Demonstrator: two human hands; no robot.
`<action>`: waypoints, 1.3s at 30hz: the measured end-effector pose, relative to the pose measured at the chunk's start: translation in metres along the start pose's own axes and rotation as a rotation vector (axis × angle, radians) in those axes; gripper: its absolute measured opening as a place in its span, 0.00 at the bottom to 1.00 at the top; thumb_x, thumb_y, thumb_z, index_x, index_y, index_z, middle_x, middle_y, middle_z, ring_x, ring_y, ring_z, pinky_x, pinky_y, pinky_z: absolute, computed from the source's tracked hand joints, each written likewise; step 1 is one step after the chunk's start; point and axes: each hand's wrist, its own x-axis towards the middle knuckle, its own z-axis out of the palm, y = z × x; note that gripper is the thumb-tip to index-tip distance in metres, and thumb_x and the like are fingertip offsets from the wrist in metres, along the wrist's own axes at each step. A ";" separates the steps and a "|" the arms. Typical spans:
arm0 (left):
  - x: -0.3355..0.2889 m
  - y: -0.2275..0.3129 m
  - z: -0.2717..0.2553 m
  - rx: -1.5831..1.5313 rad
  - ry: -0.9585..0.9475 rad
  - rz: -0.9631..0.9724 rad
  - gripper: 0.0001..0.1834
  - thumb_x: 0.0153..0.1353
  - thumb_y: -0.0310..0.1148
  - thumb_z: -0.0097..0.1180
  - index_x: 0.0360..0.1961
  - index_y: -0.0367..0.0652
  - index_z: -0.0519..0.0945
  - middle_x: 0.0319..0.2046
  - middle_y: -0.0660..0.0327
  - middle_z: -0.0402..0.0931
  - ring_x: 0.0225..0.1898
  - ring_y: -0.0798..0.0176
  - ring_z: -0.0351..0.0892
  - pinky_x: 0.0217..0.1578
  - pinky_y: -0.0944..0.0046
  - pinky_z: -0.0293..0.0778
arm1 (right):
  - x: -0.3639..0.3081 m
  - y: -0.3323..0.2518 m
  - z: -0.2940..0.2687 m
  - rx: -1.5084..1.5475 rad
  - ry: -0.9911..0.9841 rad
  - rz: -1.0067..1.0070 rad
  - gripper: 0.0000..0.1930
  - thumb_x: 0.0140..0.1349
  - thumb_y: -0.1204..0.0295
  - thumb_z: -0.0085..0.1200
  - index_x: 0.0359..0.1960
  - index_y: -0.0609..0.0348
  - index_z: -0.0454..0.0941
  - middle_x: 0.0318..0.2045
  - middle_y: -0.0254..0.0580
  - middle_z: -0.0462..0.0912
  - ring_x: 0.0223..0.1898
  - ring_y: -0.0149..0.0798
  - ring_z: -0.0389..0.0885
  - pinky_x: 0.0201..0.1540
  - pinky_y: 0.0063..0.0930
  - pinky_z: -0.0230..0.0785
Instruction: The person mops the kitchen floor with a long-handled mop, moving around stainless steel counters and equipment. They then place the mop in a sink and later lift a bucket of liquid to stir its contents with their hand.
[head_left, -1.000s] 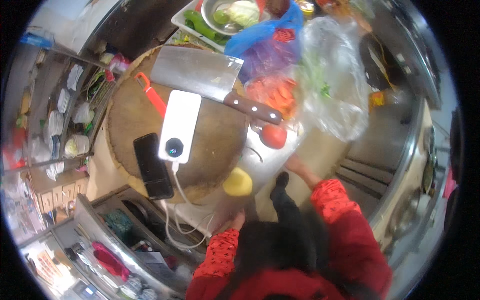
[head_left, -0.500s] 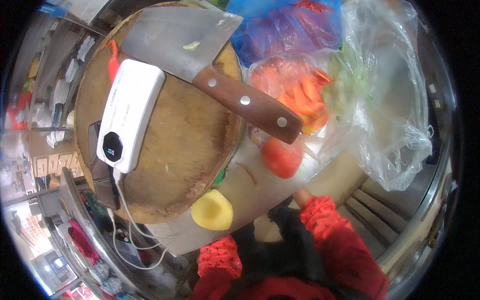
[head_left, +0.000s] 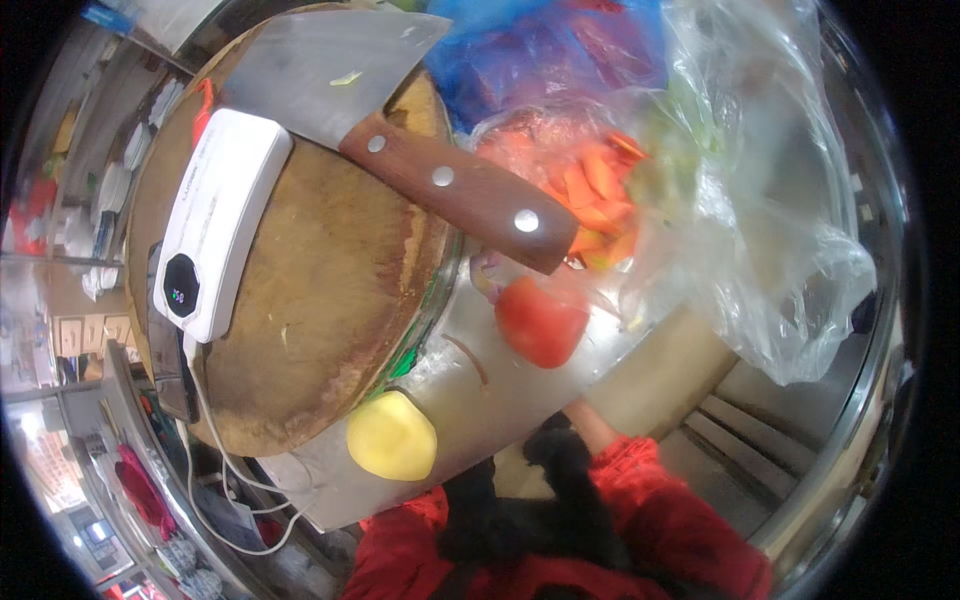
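Observation:
My right hand (head_left: 592, 428) is at the front edge of the metal tabletop (head_left: 505, 405), below a tomato (head_left: 543, 322); its fingers are hidden. Only the red left sleeve (head_left: 405, 515) shows, near a peeled yellow potato (head_left: 392, 436), with that hand out of sight. A cleaver (head_left: 460, 185) with a riveted wooden handle lies across a round wooden chopping block (head_left: 330, 280), its handle jutting past the rim. A scrap clings to the blade. Beside it on the block lies a white power bank (head_left: 225, 220) with a small lit display and a white cable.
Orange carrot pieces (head_left: 600, 200) lie in clear plastic right of the cleaver handle. Behind them is a blue plastic bag (head_left: 540, 50). A large crumpled clear bag (head_left: 740, 180) spreads at the right. A dark phone-like slab (head_left: 178, 375) lies partly under the power bank.
The view has shifted, so the block, cleaver and vegetables appear further left. More of my right hand shows, and the left sleeve has slipped lower in the picture.

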 end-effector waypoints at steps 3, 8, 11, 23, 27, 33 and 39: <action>0.001 0.005 -0.002 0.020 -0.019 0.024 0.19 0.60 0.39 0.52 0.43 0.31 0.77 0.35 0.38 0.78 0.40 0.36 0.78 0.43 0.47 0.72 | 0.001 0.001 0.007 0.199 0.017 -0.062 0.22 0.55 0.78 0.50 0.53 0.65 0.68 0.46 0.58 0.77 0.51 0.57 0.73 0.53 0.40 0.66; -0.015 0.019 -0.006 0.043 -0.061 0.071 0.20 0.60 0.39 0.52 0.43 0.30 0.77 0.35 0.38 0.78 0.40 0.35 0.78 0.43 0.46 0.72 | -0.013 -0.023 -0.016 -0.367 0.123 -0.115 0.23 0.53 0.80 0.48 0.53 0.69 0.65 0.42 0.64 0.78 0.47 0.61 0.75 0.50 0.43 0.68; -0.034 0.032 -0.006 0.049 -0.094 0.098 0.20 0.60 0.39 0.52 0.43 0.29 0.77 0.35 0.37 0.78 0.40 0.35 0.77 0.43 0.46 0.72 | -0.038 -0.045 -0.045 -0.387 0.173 0.118 0.21 0.52 0.79 0.48 0.50 0.71 0.65 0.37 0.68 0.78 0.43 0.65 0.77 0.46 0.45 0.69; -0.168 0.110 -0.007 0.215 -0.336 0.240 0.20 0.59 0.39 0.53 0.38 0.27 0.79 0.34 0.35 0.77 0.39 0.34 0.77 0.41 0.46 0.72 | -0.227 -0.058 -0.131 -0.221 0.374 0.361 0.19 0.51 0.75 0.49 0.46 0.68 0.72 0.42 0.64 0.78 0.48 0.59 0.75 0.51 0.42 0.66; -0.225 0.160 -0.026 0.211 -0.446 0.415 0.17 0.59 0.36 0.52 0.34 0.29 0.78 0.32 0.36 0.77 0.37 0.35 0.77 0.39 0.46 0.72 | -0.318 -0.084 -0.155 -0.193 0.488 0.379 0.17 0.50 0.73 0.50 0.43 0.68 0.74 0.40 0.60 0.80 0.45 0.56 0.78 0.48 0.41 0.68; -0.319 0.278 -0.099 0.266 -0.624 0.609 0.14 0.57 0.34 0.52 0.31 0.30 0.78 0.27 0.37 0.76 0.34 0.35 0.77 0.34 0.46 0.71 | -0.459 -0.162 -0.176 0.080 0.687 0.439 0.19 0.49 0.72 0.52 0.44 0.69 0.74 0.38 0.56 0.81 0.40 0.49 0.79 0.45 0.36 0.70; -0.423 0.415 -0.187 0.349 -0.767 0.818 0.14 0.55 0.33 0.53 0.34 0.31 0.79 0.22 0.40 0.76 0.29 0.41 0.80 0.31 0.50 0.72 | -0.586 -0.281 -0.181 0.390 0.927 0.255 0.20 0.46 0.76 0.51 0.43 0.73 0.74 0.38 0.52 0.81 0.41 0.40 0.79 0.45 0.31 0.70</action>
